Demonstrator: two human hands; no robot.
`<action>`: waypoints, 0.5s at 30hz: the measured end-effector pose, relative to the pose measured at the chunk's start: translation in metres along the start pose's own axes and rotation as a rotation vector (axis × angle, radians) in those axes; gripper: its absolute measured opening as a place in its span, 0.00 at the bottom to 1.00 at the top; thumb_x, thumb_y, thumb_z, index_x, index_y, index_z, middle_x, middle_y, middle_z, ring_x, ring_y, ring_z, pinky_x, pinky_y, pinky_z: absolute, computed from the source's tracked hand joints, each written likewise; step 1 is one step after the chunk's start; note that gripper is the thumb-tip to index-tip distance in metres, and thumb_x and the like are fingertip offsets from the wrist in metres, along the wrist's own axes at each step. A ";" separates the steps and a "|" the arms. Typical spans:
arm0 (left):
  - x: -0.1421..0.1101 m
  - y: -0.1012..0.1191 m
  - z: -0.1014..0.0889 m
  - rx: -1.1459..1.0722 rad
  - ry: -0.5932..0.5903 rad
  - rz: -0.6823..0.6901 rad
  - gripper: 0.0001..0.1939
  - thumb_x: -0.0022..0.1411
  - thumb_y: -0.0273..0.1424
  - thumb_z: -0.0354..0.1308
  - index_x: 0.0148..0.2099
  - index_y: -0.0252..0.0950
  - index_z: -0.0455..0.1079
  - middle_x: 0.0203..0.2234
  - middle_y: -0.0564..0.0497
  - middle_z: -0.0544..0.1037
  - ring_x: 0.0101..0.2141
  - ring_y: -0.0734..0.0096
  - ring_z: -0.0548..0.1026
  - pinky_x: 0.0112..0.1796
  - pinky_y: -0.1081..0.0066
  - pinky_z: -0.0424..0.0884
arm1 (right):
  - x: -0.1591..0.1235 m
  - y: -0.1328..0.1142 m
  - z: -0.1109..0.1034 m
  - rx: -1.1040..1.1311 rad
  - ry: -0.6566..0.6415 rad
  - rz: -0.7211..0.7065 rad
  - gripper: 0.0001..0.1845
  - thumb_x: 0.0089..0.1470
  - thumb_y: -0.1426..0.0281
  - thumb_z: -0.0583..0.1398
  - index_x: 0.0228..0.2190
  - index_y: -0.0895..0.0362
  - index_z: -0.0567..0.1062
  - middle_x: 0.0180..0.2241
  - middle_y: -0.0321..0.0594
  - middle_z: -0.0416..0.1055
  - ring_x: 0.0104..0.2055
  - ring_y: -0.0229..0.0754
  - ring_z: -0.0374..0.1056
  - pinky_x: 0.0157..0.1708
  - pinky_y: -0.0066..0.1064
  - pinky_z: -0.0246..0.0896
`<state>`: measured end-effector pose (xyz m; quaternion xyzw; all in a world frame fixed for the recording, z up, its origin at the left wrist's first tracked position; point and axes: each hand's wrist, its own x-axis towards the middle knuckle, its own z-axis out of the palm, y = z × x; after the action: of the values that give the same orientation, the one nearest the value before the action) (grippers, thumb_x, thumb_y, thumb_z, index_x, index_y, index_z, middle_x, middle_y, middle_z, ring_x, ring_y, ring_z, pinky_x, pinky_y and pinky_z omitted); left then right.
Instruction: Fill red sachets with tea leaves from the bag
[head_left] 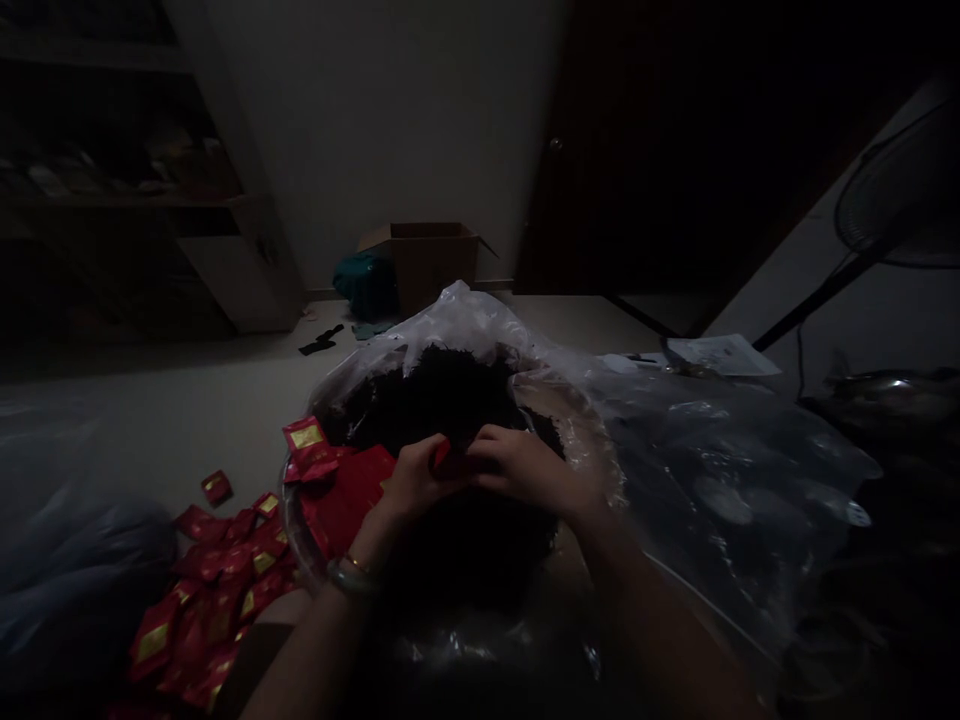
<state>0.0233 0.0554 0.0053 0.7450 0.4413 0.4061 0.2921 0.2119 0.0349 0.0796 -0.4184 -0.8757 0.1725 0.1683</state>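
Observation:
A small red packet (451, 462) is held between my two hands, its far side hidden by my fingers. My left hand (417, 478) is closed on its left side, and a bracelet circles that wrist. At the packet's right side my right hand (521, 466) has its fingers curled round it. Beneath both hands lies a heap of dark, loose, leaf-like material (457, 390) in a round container lined with clear plastic (469, 310). Several flat red packets (349, 500) rest inside the container's left edge, beside a filled red packet with a gold label (307, 445).
Many red and gold packets (214, 580) are piled on the left. Clear plastic sheeting (720, 480) spreads out on the right. An open cardboard box (435, 265) and a teal bag (365, 285) stand by the wall. A fan (900, 200) is at right.

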 end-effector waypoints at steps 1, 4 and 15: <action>0.000 0.000 0.002 0.001 -0.014 0.002 0.16 0.44 0.39 0.67 0.28 0.34 0.67 0.21 0.58 0.69 0.24 0.77 0.63 0.26 0.77 0.60 | 0.001 0.001 0.000 0.017 -0.026 0.020 0.12 0.52 0.72 0.63 0.41 0.54 0.77 0.37 0.40 0.72 0.37 0.39 0.70 0.38 0.29 0.63; 0.000 0.000 0.005 -0.043 -0.073 -0.012 0.18 0.43 0.39 0.67 0.33 0.34 0.70 0.24 0.57 0.72 0.26 0.76 0.66 0.28 0.76 0.63 | 0.002 0.008 -0.003 0.060 -0.056 0.034 0.10 0.51 0.73 0.63 0.38 0.57 0.77 0.35 0.40 0.73 0.36 0.40 0.70 0.36 0.28 0.61; 0.000 0.005 0.002 -0.128 -0.119 -0.075 0.21 0.42 0.38 0.69 0.38 0.33 0.72 0.29 0.54 0.76 0.30 0.70 0.71 0.32 0.74 0.67 | 0.003 0.021 0.000 0.286 -0.105 0.001 0.10 0.48 0.69 0.65 0.35 0.58 0.78 0.34 0.39 0.76 0.34 0.40 0.71 0.34 0.28 0.62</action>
<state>0.0266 0.0529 0.0081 0.7306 0.4239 0.3774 0.3796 0.2239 0.0499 0.0711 -0.3812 -0.8494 0.3173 0.1802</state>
